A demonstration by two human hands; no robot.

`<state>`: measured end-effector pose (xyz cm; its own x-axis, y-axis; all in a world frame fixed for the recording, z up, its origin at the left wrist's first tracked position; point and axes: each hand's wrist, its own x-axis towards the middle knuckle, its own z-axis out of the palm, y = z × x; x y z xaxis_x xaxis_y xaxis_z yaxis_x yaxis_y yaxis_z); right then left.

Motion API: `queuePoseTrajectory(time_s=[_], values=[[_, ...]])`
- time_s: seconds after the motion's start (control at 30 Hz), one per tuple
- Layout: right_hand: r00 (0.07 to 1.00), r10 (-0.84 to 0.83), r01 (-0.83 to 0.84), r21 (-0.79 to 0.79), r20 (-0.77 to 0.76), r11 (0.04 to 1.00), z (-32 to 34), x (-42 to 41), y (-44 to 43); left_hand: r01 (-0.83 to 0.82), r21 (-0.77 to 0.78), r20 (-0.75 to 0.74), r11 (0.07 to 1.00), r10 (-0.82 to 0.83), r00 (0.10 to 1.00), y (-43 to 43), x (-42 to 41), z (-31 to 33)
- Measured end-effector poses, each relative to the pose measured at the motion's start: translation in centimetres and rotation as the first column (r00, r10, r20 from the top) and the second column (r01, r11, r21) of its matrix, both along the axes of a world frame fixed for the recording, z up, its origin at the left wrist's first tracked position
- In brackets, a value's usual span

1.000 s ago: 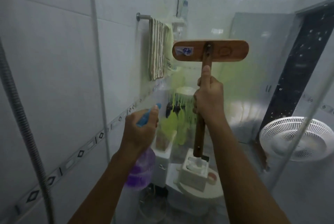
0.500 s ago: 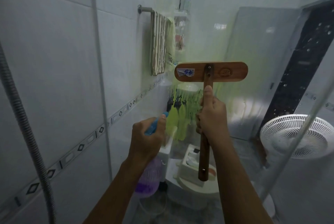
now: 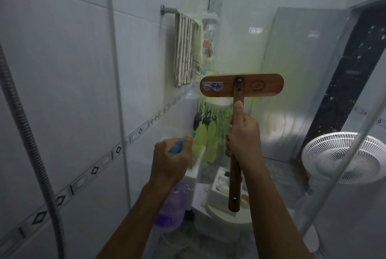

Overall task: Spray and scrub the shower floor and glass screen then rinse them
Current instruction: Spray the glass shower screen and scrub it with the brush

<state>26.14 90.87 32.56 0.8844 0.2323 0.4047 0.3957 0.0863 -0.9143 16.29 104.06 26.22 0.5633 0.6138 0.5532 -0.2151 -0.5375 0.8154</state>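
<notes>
A wooden scrub brush point(image 3: 241, 85) with a wide flat head lies against the glass screen point(image 3: 282, 54), which is smeared with pale green foam. My right hand point(image 3: 243, 133) grips its dark wooden handle just below the head, thumb pointing up along the shaft. My left hand point(image 3: 171, 158) holds a purple spray bottle point(image 3: 170, 208) by its blue trigger head, nozzle aimed at the glass, a little lower and left of the brush. The shower floor is hidden below the frame.
A ribbed metal shower hose point(image 3: 27, 133) hangs at the left against the white tiled wall point(image 3: 62, 70). Through the glass I see a striped towel point(image 3: 184, 49) on a rail, a toilet point(image 3: 225, 217) and a white fan point(image 3: 342, 156).
The brush has slid down the glass with my right hand over the last second. My left hand and the bottle have dropped slightly too.
</notes>
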Motion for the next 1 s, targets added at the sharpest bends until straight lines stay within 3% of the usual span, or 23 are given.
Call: queuePoseTrajectory(time_s=[0.23, 0.57, 0.7, 0.87, 1.0], values=[[1.0, -0.002, 0.002, 0.008, 0.006, 1.0, -0.2, 0.1, 0.4, -0.016, -0.009, -0.043, 1.0, 0.016, 0.999, 0.3, 0.4, -0.3], [0.998, -0.012, 0.014, -0.022, 0.066, 1.0, -0.8, 0.0, 0.2, -0.052, -0.044, 0.008, 0.998, 0.053, 0.999, 0.4, 0.0, -0.2], [0.994, -0.024, 0.037, -0.131, 0.102, 0.991, -7.7, -0.8, 0.6, -0.115, -0.038, 0.088, 0.993, 0.118, 0.989, 0.8, -0.9, -0.4], [0.987, -0.021, -0.025, -0.277, -0.161, 0.961, -20.6, -3.4, 1.0, -0.135, -0.035, 0.079, 0.99, 0.137, 0.987, 1.1, -1.6, -1.6], [0.997, -0.05, 0.038, -0.188, -0.059, 0.981, -16.3, -2.6, 1.9, -0.141, -0.062, 0.081, 0.988, 0.145, 0.986, 1.9, -2.1, -2.4]])
